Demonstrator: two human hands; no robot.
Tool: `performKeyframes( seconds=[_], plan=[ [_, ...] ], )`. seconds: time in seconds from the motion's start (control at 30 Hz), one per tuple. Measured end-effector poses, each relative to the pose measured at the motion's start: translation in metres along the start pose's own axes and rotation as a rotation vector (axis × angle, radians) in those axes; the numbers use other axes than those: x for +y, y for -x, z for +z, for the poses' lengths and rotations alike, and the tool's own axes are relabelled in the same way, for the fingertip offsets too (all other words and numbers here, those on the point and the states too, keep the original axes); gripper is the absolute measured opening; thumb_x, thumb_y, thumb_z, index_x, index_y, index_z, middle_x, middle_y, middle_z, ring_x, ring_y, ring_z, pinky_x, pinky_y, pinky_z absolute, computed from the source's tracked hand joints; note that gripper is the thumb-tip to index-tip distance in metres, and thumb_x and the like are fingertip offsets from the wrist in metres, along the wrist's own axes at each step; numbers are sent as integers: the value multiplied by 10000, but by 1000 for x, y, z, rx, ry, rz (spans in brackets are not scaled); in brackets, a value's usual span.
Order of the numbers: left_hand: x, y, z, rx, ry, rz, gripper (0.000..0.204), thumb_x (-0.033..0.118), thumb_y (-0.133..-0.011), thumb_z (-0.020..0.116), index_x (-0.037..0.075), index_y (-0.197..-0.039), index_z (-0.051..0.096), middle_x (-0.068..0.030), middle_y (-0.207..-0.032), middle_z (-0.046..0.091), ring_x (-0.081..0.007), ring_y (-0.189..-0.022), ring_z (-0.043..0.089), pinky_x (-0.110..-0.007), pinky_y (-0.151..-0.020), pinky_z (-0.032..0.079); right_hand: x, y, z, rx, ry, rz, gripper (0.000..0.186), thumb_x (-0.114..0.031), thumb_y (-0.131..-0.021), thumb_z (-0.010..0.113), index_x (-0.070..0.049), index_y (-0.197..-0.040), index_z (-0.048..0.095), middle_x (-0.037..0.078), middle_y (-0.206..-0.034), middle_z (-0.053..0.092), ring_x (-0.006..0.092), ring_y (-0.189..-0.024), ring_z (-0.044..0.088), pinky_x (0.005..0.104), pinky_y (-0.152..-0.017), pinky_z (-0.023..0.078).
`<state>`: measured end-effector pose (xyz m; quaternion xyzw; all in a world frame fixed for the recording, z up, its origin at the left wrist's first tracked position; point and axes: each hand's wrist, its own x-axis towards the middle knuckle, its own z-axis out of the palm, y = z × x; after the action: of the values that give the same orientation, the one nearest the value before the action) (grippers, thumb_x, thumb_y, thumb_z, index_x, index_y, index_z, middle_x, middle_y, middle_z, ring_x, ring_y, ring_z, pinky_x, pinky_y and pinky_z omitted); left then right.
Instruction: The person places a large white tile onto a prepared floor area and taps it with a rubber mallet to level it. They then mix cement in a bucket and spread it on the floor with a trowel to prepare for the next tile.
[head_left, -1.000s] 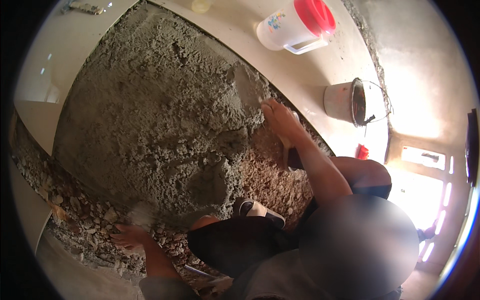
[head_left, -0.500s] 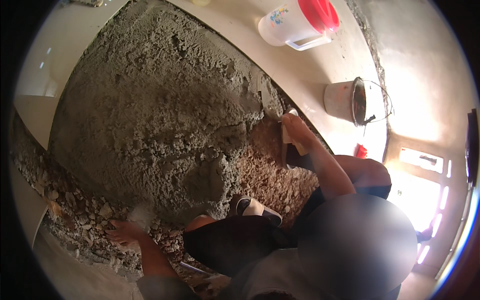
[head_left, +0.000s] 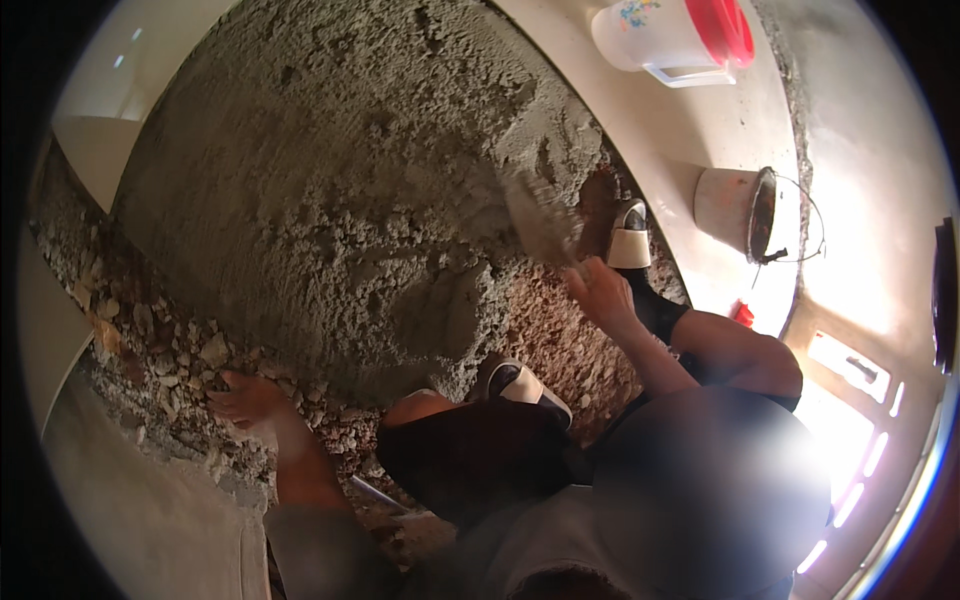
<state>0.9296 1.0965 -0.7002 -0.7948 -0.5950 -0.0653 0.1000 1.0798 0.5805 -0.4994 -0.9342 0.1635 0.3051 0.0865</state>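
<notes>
My right hand point(head_left: 605, 298) is closed around the handle end of a trowel point(head_left: 540, 215), whose blade is smeared by motion. The blade lies over the right part of a bed of wet grey mortar point(head_left: 330, 180), rough in the middle and smoother at the left. My left hand point(head_left: 250, 405) rests palm down on a strip of broken stones point(head_left: 165, 360), its fingers spread and holding nothing. I squat with one slipper point(head_left: 630, 235) near the right edge and another slipper point(head_left: 525, 388) beside the mortar, on brown gravelly ground point(head_left: 560, 330).
Pale floor tiles point(head_left: 655, 130) border the mortar on the right. On them are a white jug with a red lid point(head_left: 665, 35), a mortar-stained bucket point(head_left: 730, 210) and a small red object point(head_left: 742, 314). A smooth cement surface point(head_left: 150, 510) lies at the lower left.
The view has shifted, so the jug and bucket sit further right. My right hand has swung the trowel leftward, away from the slipper at the right edge. My left hand stays on the stones.
</notes>
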Motion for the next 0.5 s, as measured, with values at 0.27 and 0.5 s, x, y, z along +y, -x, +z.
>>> performKeyframes(
  seconds=[0.27,0.5],
  plan=[
    [2,3,-7,-90,45,-29,746,665,-937,189,150,-1469,284,-110,-1510,284,-284,-1424,189,-558,-1060,231,24,21,71,8,47,-77,311,-397,-860,602,-99,-947,600,170,-880,671,359,-803,654,471,-721,512],
    [11,4,-25,-194,11,-42,743,653,-943,150,157,-1493,198,-101,-1551,169,-271,-1439,125,-561,-1109,168,2,60,45,-436,-71,-283,311,-371,-861,604,-68,-916,646,175,-820,663,312,-749,654,417,-686,514]
  ],
)
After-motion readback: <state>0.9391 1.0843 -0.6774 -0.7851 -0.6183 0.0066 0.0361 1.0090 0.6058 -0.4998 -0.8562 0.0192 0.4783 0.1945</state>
